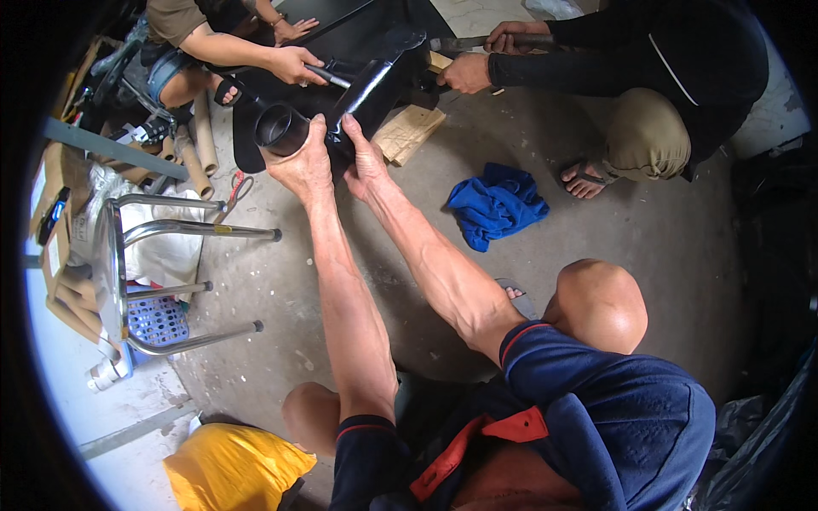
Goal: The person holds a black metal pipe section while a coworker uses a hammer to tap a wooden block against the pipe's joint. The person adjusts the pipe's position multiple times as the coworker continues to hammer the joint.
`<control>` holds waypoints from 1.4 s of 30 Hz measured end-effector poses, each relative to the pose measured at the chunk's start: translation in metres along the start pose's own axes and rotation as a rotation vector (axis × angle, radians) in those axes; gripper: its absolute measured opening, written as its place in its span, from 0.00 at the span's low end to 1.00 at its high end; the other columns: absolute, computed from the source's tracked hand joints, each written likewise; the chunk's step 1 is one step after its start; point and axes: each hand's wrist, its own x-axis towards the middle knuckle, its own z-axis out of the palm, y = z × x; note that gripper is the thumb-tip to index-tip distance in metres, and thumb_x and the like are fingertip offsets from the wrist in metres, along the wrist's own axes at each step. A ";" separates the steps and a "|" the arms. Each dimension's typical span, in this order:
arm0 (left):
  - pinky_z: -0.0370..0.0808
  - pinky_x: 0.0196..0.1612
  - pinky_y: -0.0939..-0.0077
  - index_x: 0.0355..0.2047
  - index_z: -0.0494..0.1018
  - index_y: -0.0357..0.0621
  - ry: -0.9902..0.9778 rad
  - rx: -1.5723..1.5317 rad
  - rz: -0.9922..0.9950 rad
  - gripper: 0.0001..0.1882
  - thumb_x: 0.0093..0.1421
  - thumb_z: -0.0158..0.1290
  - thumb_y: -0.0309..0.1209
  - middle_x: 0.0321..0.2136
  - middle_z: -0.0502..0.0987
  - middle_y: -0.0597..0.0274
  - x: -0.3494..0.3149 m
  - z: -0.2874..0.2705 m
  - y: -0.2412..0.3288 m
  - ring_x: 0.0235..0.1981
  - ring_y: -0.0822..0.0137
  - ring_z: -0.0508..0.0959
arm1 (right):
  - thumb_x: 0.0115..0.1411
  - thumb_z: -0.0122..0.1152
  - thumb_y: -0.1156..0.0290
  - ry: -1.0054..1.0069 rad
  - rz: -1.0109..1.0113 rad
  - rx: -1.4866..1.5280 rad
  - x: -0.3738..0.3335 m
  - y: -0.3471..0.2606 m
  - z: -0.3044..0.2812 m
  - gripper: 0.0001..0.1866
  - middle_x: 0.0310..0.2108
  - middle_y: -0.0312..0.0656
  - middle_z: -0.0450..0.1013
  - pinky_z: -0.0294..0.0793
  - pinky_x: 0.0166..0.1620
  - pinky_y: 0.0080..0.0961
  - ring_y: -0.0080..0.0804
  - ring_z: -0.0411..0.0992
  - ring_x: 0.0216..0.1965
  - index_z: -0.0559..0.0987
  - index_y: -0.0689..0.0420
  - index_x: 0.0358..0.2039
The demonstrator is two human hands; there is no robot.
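Both my arms reach forward to a glossy black metal piece (372,82) with a short, wide round tube (281,128) at its near end. My left hand (307,163) is closed round the tube's side, thumb on top. Close beside it, my right hand (366,163) grips the near edge of the black piece, its fingers mostly hidden underneath. At the far left a co-worker's hand (296,66) holds a thin metal-shafted tool (332,77) against the piece. Another co-worker's hands (477,64) at the right hold a long bar-like tool (464,43) and a light wooden piece (439,62).
A wooden block (409,134) lies under the piece's right side. On the concrete floor are a blue cloth (497,204) and red-handled scissors (236,192). A metal-legged stool (196,228) lies at left, near cardboard tubes (202,136). A yellow bag (236,467) sits lower left.
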 end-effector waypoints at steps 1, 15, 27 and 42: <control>0.82 0.46 0.68 0.43 0.78 0.34 0.006 0.018 -0.032 0.23 0.48 0.75 0.24 0.38 0.84 0.58 0.000 0.000 0.000 0.37 0.67 0.83 | 0.55 0.81 0.47 -0.007 -0.001 0.023 0.001 0.001 0.000 0.42 0.52 0.36 0.78 0.78 0.59 0.39 0.31 0.77 0.54 0.73 0.55 0.62; 0.83 0.43 0.67 0.42 0.77 0.33 0.010 0.014 -0.018 0.23 0.47 0.75 0.23 0.35 0.84 0.57 -0.001 -0.002 0.003 0.35 0.66 0.83 | 0.53 0.82 0.45 -0.024 0.014 0.142 0.006 0.017 -0.002 0.44 0.53 0.40 0.79 0.79 0.59 0.35 0.33 0.78 0.53 0.75 0.61 0.60; 0.82 0.43 0.67 0.43 0.77 0.33 0.038 0.012 -0.037 0.24 0.46 0.74 0.24 0.37 0.84 0.57 -0.006 0.006 0.003 0.36 0.65 0.83 | 0.54 0.80 0.42 -0.020 0.022 0.101 0.010 0.015 -0.005 0.44 0.53 0.41 0.79 0.78 0.59 0.34 0.32 0.77 0.54 0.76 0.63 0.59; 0.81 0.43 0.66 0.41 0.76 0.34 0.058 0.020 -0.020 0.23 0.46 0.74 0.26 0.35 0.83 0.56 -0.008 0.007 0.008 0.35 0.64 0.83 | 0.57 0.76 0.39 -0.034 0.029 0.070 0.007 0.013 -0.003 0.38 0.49 0.39 0.80 0.79 0.57 0.35 0.32 0.78 0.50 0.79 0.59 0.54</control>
